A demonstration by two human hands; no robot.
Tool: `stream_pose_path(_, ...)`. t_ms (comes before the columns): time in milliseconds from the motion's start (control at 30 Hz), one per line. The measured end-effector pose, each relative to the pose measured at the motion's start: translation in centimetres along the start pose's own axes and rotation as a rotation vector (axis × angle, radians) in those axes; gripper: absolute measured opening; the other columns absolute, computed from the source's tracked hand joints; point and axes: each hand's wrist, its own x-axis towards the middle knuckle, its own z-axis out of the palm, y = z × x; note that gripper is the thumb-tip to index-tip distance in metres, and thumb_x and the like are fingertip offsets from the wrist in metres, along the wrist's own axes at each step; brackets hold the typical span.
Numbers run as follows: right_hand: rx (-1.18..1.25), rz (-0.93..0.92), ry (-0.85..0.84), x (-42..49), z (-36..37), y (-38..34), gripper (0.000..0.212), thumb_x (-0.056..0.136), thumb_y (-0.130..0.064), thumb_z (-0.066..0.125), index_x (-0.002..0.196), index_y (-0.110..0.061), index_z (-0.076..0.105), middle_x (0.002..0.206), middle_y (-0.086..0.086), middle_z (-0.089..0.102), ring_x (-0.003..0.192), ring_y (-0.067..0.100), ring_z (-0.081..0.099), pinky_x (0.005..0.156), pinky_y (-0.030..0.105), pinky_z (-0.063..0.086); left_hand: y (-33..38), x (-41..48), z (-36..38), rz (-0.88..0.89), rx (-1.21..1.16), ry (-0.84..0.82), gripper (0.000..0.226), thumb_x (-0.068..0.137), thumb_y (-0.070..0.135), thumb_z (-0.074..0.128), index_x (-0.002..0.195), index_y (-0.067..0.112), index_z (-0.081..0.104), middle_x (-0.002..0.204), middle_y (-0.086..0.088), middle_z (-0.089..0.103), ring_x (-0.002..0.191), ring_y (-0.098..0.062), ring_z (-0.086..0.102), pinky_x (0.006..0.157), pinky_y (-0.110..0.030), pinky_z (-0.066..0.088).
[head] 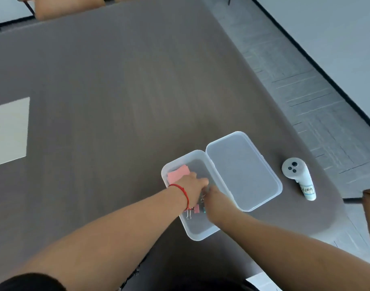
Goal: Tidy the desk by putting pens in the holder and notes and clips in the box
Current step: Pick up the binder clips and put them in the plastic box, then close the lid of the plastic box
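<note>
Grey desk (117,91) bears translucent open box (197,234) holding pink notes (177,174).

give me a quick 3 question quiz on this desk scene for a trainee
1. True or false: the hinged lid of the clear plastic box lies open flat on the desk.
2. Which wrist wears the red string bracelet? A) left B) right C) neither
3. Fill in: the pink sticky notes lie in the box's ____ corner, beyond the left hand.

Key
1. True. The lid lies flat to the right of the tray.
2. A. The right hand has a bare wrist; it reaches into the box above the binder clips.
3. Far left.
</note>
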Motion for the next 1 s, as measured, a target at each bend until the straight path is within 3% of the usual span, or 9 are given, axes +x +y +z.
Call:
stream_pose_path(133,0.006,-0.023,-0.017,-1.1,-0.2,0.6,0.037,0.093,-0.004,0.041,0.129,-0.002,0.051,0.133,0.017,0.05,0.123,0.03,0.045,0.1,0.037,0.045,0.4,1.7,1.6,-0.117,0.062,-0.074,0.04,0.081,0.02,0.064,0.118,0.015,0.051,0.121,-0.018,0.051,0.105,-0.035,0.059,0.09,-0.038,0.048)
stream_pose_path(267,0.17,-0.041,0.063,-2.7,-1.2,1.8,0.042,0.09,-0.002,0.046,0.132,-0.01,0.048,0.132,0.01,0.046,0.12,0.027,0.049,0.095,0.035,0.048,0.2,1.9,1.3,-0.156,0.046,-0.138,0.063,0.081,0.035,0.065,0.139,0.028,0.042,0.131,-0.013,0.045,0.118,-0.031,0.052,0.101,-0.037,0.045)
stream_pose_path(367,0.255,0.011,0.202,-3.3,-1.8,3.7,0.044,0.089,-0.008,0.05,0.129,-0.025,0.051,0.129,0.001,0.048,0.114,0.023,0.052,0.094,0.036,0.048,-0.3,1.4,-0.7,-0.209,-0.069,-0.015,0.054,0.09,0.034,0.052,0.141,0.035,0.037,0.136,-0.009,0.043,0.122,-0.028,0.051,0.103,-0.04,0.044)
stream_pose_path(467,0.294,0.146,0.414,-4.1,-3.5,6.6,0.043,0.09,-0.019,0.052,0.131,-0.032,0.05,0.136,-0.006,0.045,0.127,0.021,0.043,0.105,0.036,0.036,-1.3,0.4,-3.3,-0.236,-0.257,0.135,0.044,0.091,0.025,0.048,0.135,0.024,0.046,0.135,-0.008,0.053,0.119,-0.027,0.055,0.102,-0.034,0.044)
stream_pose_path(533,0.27,0.256,0.422,-4.3,-4.8,8.4,0.048,0.09,-0.027,0.055,0.137,-0.033,0.043,0.146,-0.008,0.037,0.136,0.021,0.032,0.109,0.039,0.028,-2.0,-0.9,-5.0,-0.279,-0.38,0.177,0.035,0.093,0.023,0.049,0.128,0.017,0.053,0.127,-0.012,0.06,0.109,-0.029,0.059,0.09,-0.029,0.046)
stream_pose_path(667,0.324,0.408,0.343,-3.3,-6.4,10.8,0.065,0.088,-0.037,0.061,0.145,-0.035,0.029,0.158,-0.004,0.018,0.148,0.022,0.013,0.113,0.048,0.022,-3.3,-3.9,-6.7,-0.442,-0.808,0.188,0.008,0.092,0.019,0.051,0.097,0.014,0.055,0.089,-0.013,0.059,0.059,-0.022,0.052,0.053,-0.024,0.047)
stream_pose_path(767,0.417,0.543,0.232,-2.1,-7.1,12.5,0.078,0.084,-0.046,0.061,0.148,-0.033,0.019,0.151,0.006,0.03,0.137,0.03,0.037,0.109,0.051,0.034,-3.8,-5.7,-6.2,-0.602,-1.039,0.177,0.014,0.092,0.018,0.055,0.095,0.004,0.055,0.08,-0.012,0.059,0.078,-0.028,0.062,0.076,-0.041,0.061)
stream_pose_path(900,0.597,0.612,0.167,-1.8,-7.9,13.4,0.081,0.087,-0.043,0.057,0.152,-0.017,0.016,0.123,0.015,0.06,0.105,0.033,0.062,0.091,0.04,0.05,-2.1,-7.6,-4.6,-0.728,-1.571,0.073,0.052,0.094,0.018,0.055,0.14,0.004,0.037,0.135,-0.022,0.047,0.124,-0.037,0.05,0.096,-0.047,0.047)
stream_pose_path(1000,0.564,0.598,0.222,-2.6,-9.4,13.5,0.067,0.088,-0.044,0.054,0.145,-0.015,0.034,0.104,0.008,0.065,0.095,0.031,0.062,0.084,0.037,0.051,-1.2,-8.2,-3.3,-0.717,-1.696,0.014,0.05,0.095,0.022,0.052,0.14,0.007,0.036,0.109,-0.02,0.055,0.112,-0.035,0.054,0.106,-0.051,0.043)
